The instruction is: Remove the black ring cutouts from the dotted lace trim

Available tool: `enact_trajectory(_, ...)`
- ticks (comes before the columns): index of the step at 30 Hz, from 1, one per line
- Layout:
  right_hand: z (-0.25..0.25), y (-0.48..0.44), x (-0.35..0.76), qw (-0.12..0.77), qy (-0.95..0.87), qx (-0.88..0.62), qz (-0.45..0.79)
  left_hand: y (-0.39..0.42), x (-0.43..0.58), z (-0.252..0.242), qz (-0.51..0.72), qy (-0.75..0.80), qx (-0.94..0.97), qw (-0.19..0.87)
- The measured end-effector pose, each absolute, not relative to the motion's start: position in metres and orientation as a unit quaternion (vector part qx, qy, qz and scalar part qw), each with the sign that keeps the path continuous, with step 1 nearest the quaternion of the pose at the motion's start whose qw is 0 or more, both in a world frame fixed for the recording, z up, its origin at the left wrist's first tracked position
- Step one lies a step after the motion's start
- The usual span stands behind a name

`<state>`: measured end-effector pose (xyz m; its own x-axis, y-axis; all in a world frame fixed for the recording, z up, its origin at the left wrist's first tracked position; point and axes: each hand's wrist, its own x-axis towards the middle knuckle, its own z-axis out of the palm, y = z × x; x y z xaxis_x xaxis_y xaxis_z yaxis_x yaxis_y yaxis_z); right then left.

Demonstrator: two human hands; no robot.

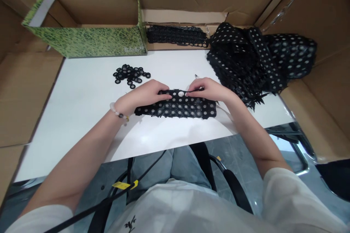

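Left hand [146, 94] and right hand [209, 89] both pinched nearly closed on the far edge of a black, plastic-looking sheet with rows of pale grey dots [175, 111], flat on the smooth white tabletop [82, 98]. Uneven pulling could tear the sheet; a stray left-hand sweep could scatter the small black grey-centred discs [128, 72] piled nearby.

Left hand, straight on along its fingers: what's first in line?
Likely the right hand, just across the dotted sheet that the left hand already touches. Relative height is hard to judge from one view.
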<state>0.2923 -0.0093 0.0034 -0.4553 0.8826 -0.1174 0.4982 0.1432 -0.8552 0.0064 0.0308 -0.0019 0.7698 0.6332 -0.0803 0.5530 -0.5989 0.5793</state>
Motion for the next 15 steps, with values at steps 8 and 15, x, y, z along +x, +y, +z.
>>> enact_trajectory(8, 0.003, -0.018, 0.275, 0.214, -0.781, -0.414, 0.415, 0.021, 0.013, 0.009, 0.081, 0.3, 0.871, 0.381)
enact_trajectory(15, -0.01, -0.015, 0.259, 0.22, -0.765, -0.436, 0.419, 0.014, 0.015, 0.014, 0.22, 0.323, 0.909, 0.146)
